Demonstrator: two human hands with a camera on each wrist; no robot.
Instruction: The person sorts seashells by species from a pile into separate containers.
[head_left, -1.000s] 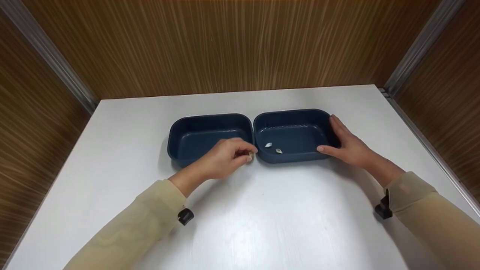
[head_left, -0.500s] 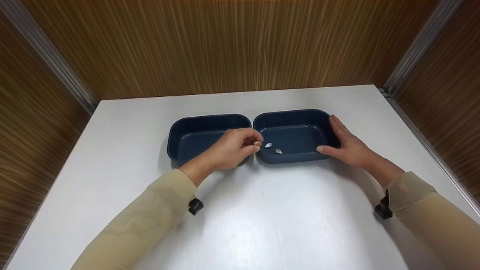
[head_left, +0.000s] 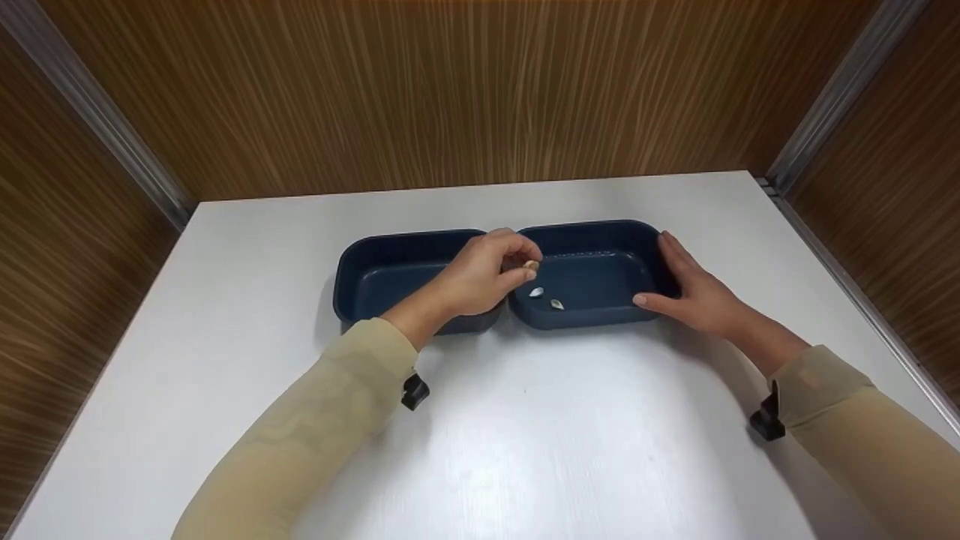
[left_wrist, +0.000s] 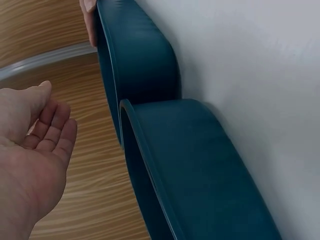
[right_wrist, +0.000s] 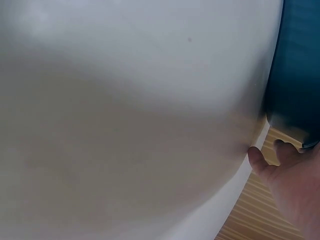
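Note:
In the head view, my left hand [head_left: 484, 274] is raised over the place where two dark blue rectangular containers meet. Its thumb and fingertips pinch a small tan, shell-like piece [head_left: 532, 265], whose exact kind I cannot tell. Inside the right container [head_left: 600, 318] lie two small pale pieces with pointed ends, a whitish one [head_left: 537, 292] and a striped one [head_left: 557, 304]. My right hand [head_left: 697, 292] rests against that container's right end, fingers straight along the side and thumb at the near rim. In the left wrist view the left hand [left_wrist: 37, 145] hides its held piece.
The left container [head_left: 360, 292] stands beside the right one, its near right corner partly behind my left hand. Both are on a white table [head_left: 525, 435]. Wood-patterned panels [head_left: 480, 97] enclose the back and sides.
My left hand has risen and moved right, from the table in front of the containers to above their meeting rims, carrying the tan piece. My right hand and the two pale pieces have stayed put.

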